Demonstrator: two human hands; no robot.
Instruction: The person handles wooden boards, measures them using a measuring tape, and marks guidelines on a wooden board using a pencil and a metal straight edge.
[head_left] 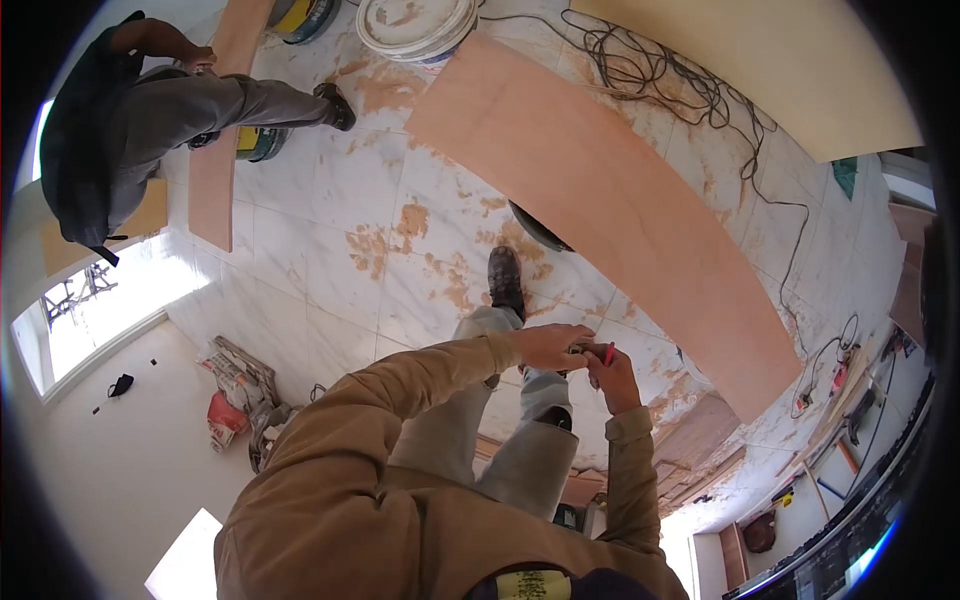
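My left hand and my right hand meet in front of my legs, fingers bent in and close together. Between them is a small dark item, mostly covered by the fingers and too small to name. A short pinkish-red piece sticks up at the fingers of my right hand. Beyond my hands lies a long reddish-brown wooden board, apart from both of them. Part of a dark round object shows under the board's near edge.
A white lidded bucket stands by the board's far end. Tangled black cable lies behind it, beside a pale sheet. Another person is at the upper left with a narrow plank. Brown dust patches mark the tiled floor.
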